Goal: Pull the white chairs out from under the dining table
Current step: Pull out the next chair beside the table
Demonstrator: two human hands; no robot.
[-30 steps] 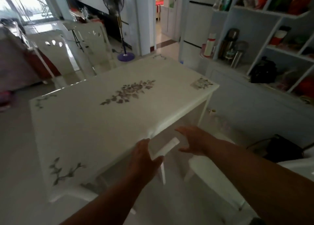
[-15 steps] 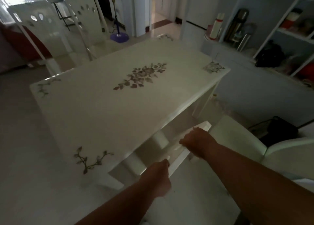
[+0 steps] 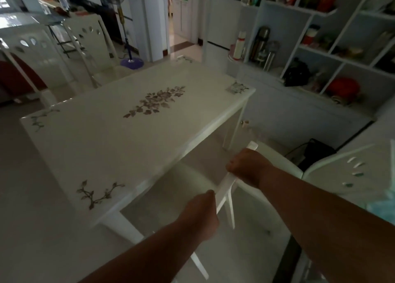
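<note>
A white dining table (image 3: 92,146) with flower prints fills the middle of the view. At its near long side stands a white chair (image 3: 225,185), its seat still partly under the tabletop. Both hands grip the top rail of its backrest. My left hand (image 3: 199,215) holds the near end of the rail and my right hand (image 3: 249,167) holds the far end. A second white chair (image 3: 335,176) stands to the right, clear of the table. Two more white chairs, one (image 3: 32,56) and another (image 3: 92,41), stand at the table's far side.
A white shelf unit (image 3: 320,54) with flasks, a dark bag and red items lines the right wall. A dark box with a cable (image 3: 316,154) lies on the floor near the right chair. A standing fan (image 3: 128,54) rises beyond the table. Pale tiled floor spreads to the left.
My hands have gone from reaching to gripping the chair's top rail, and the chair back has come further out from under the table edge.
</note>
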